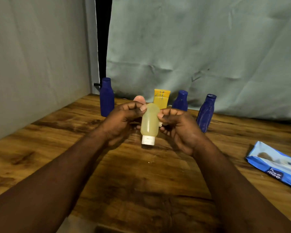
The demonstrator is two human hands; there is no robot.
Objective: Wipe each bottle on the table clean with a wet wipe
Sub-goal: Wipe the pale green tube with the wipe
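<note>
The left hand (123,118) and right hand (178,128) both pinch the pale yellow bottle (149,123), cap-down over the table (57,148); a white scrap (160,124) at the right hand may be the wipe; blue bottles (107,98) stand behind.

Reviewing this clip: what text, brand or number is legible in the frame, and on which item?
"mee mee": white letters on the blue wipes pack.
Yellow tube: dark marks, too blurred to read.
Pale yellow bottle: no label shows.
Nothing else is legible.
</note>
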